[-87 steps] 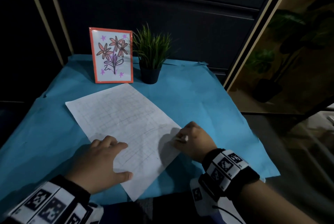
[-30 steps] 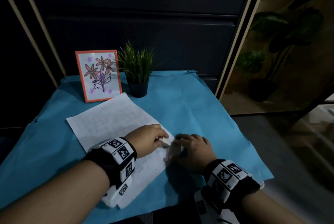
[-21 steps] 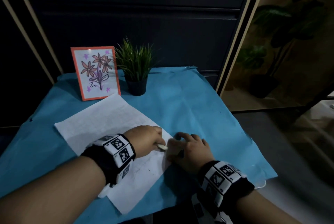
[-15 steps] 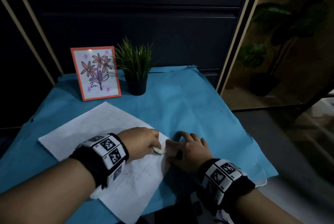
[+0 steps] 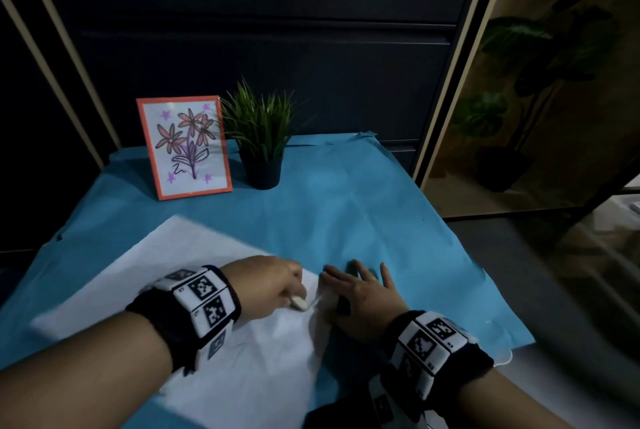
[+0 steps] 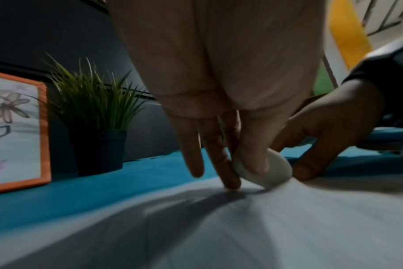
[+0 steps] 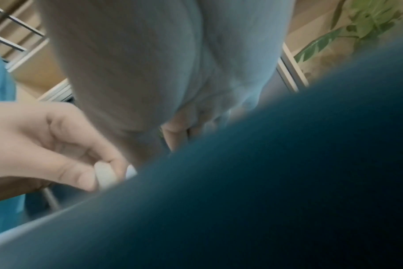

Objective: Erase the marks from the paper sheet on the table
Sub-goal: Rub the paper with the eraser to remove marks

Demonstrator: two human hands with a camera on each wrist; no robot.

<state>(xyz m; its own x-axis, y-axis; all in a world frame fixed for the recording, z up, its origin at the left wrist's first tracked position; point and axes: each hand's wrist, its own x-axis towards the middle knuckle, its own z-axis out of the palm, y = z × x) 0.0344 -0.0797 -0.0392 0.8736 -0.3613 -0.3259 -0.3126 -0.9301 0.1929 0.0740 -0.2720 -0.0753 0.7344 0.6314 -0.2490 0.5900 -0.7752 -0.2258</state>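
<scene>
Pinching a white eraser (image 5: 298,303), the left hand (image 5: 266,285) touches unlabelled paper (image 5: 242,359).

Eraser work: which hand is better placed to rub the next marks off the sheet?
Left. The left hand pinches the eraser, its tip on the paper sheet. The right hand lies flat at the sheet's edge, probably steadying it.

**Bare forearms, tagged wristbands**

Each wrist wears a black fabric wristband (image 5: 194,317) faced with white tiles printed with black square codes; the second such band (image 5: 436,352) trails a thin white cable; forearms are unsleeved.
</scene>
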